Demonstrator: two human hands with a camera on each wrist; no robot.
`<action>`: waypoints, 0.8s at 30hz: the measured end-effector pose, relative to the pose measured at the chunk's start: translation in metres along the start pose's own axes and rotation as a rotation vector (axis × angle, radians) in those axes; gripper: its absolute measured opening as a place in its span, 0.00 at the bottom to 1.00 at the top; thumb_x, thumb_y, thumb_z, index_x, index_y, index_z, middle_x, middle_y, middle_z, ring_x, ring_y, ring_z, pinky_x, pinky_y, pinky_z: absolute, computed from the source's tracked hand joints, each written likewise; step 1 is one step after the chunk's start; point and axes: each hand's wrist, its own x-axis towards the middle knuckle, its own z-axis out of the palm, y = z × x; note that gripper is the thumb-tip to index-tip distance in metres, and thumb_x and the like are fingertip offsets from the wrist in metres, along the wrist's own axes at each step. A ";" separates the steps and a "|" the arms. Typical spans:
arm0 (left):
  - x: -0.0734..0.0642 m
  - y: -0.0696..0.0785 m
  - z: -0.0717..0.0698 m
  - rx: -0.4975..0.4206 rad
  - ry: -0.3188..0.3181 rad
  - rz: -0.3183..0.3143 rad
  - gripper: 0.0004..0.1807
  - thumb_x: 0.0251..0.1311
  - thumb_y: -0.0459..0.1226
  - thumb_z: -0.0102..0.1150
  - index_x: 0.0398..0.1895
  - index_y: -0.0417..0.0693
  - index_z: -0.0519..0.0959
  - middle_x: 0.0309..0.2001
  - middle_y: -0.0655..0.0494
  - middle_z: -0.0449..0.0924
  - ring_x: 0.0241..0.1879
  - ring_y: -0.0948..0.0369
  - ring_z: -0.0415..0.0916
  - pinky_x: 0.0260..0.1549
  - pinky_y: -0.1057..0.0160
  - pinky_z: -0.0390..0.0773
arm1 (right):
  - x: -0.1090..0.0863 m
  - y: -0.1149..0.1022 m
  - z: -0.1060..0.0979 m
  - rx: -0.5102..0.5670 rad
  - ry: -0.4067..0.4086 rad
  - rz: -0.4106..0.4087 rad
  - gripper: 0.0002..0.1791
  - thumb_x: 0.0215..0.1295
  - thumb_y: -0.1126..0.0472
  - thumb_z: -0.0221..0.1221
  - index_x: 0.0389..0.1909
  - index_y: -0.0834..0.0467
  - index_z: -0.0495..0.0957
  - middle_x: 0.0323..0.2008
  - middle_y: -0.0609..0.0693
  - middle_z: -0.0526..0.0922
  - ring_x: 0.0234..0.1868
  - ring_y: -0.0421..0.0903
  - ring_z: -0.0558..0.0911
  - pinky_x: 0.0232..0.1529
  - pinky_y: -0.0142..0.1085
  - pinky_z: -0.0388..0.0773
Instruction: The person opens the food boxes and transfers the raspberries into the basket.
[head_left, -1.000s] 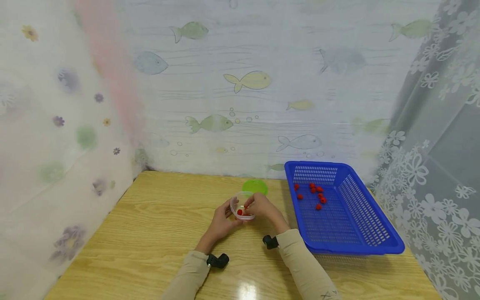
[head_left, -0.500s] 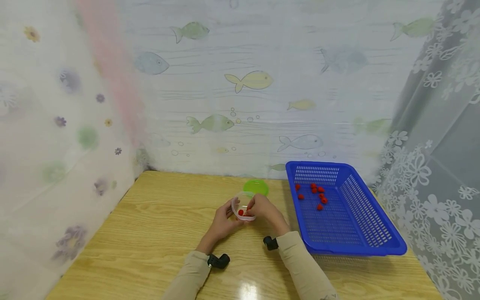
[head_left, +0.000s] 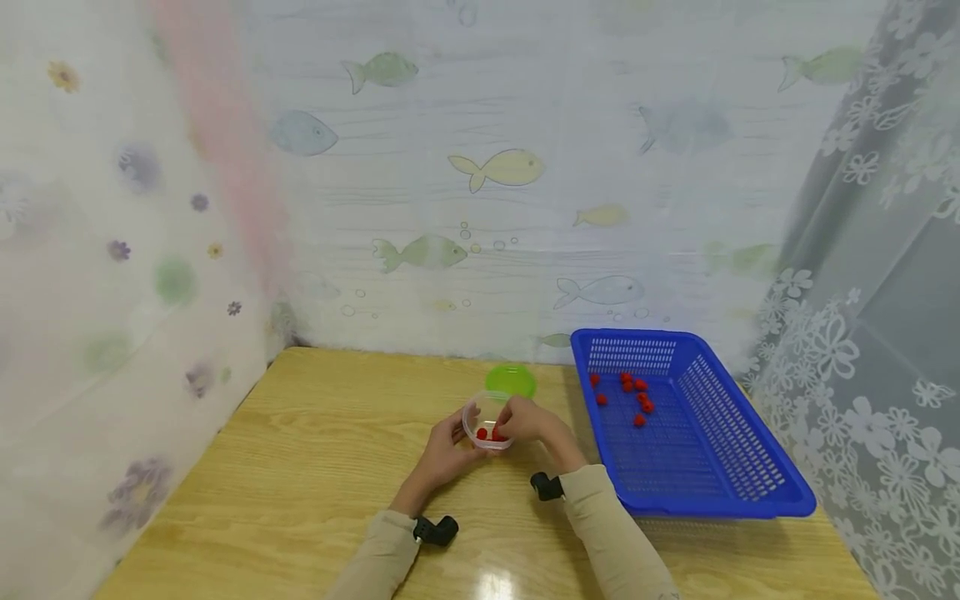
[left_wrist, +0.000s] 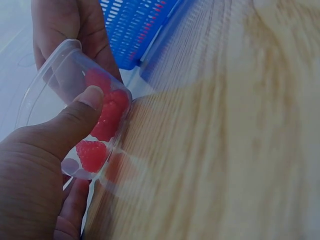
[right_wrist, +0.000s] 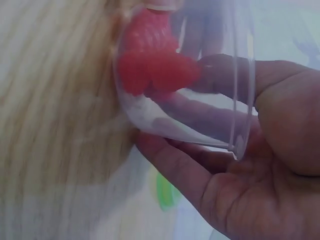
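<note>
My left hand (head_left: 444,454) grips a small clear plastic container (head_left: 472,410), its thumb across the near wall in the left wrist view. Several red raspberries (left_wrist: 91,155) lie at the container's bottom. From the right, my right hand (head_left: 528,421) reaches over the rim, fingertips down inside the container. Through the clear wall in the right wrist view, its thumb (right_wrist: 215,75) meets a red raspberry (right_wrist: 175,72), which the fingers pinch near the bottom. The other right fingers lie along the outside of the wall.
A blue perforated basket (head_left: 690,467) stands at the right of the wooden table (head_left: 315,467), with several more raspberries (head_left: 640,420) toward its back left. Behind the container lies a round green lid (head_left: 511,381). A printed fish curtain (head_left: 420,317) hangs along the table's back edge.
My right fingers have moved lower inside the container, taking the pinched raspberry down to the bottom. My left hand keeps its grip on the container in nearly the same place.
</note>
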 end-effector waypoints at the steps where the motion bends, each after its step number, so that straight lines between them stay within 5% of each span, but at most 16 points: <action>1: -0.001 0.000 0.000 -0.004 -0.001 -0.008 0.47 0.54 0.32 0.77 0.74 0.28 0.61 0.69 0.32 0.69 0.69 0.42 0.69 0.67 0.50 0.72 | -0.001 0.000 -0.001 0.004 -0.014 -0.002 0.05 0.58 0.72 0.63 0.28 0.68 0.86 0.20 0.45 0.78 0.22 0.40 0.70 0.23 0.27 0.66; 15: -0.001 0.008 -0.002 -0.037 -0.005 -0.006 0.48 0.53 0.26 0.75 0.75 0.26 0.59 0.70 0.27 0.65 0.70 0.37 0.65 0.68 0.43 0.68 | 0.002 -0.003 0.005 0.021 0.032 0.065 0.08 0.65 0.63 0.67 0.28 0.64 0.85 0.24 0.46 0.81 0.27 0.41 0.75 0.27 0.28 0.72; 24: -0.001 -0.004 -0.001 -0.032 -0.004 -0.002 0.47 0.56 0.32 0.75 0.76 0.33 0.60 0.71 0.33 0.67 0.71 0.41 0.67 0.67 0.47 0.70 | 0.003 0.002 0.006 0.092 0.040 0.058 0.06 0.56 0.68 0.71 0.32 0.66 0.85 0.27 0.50 0.84 0.27 0.42 0.76 0.29 0.29 0.77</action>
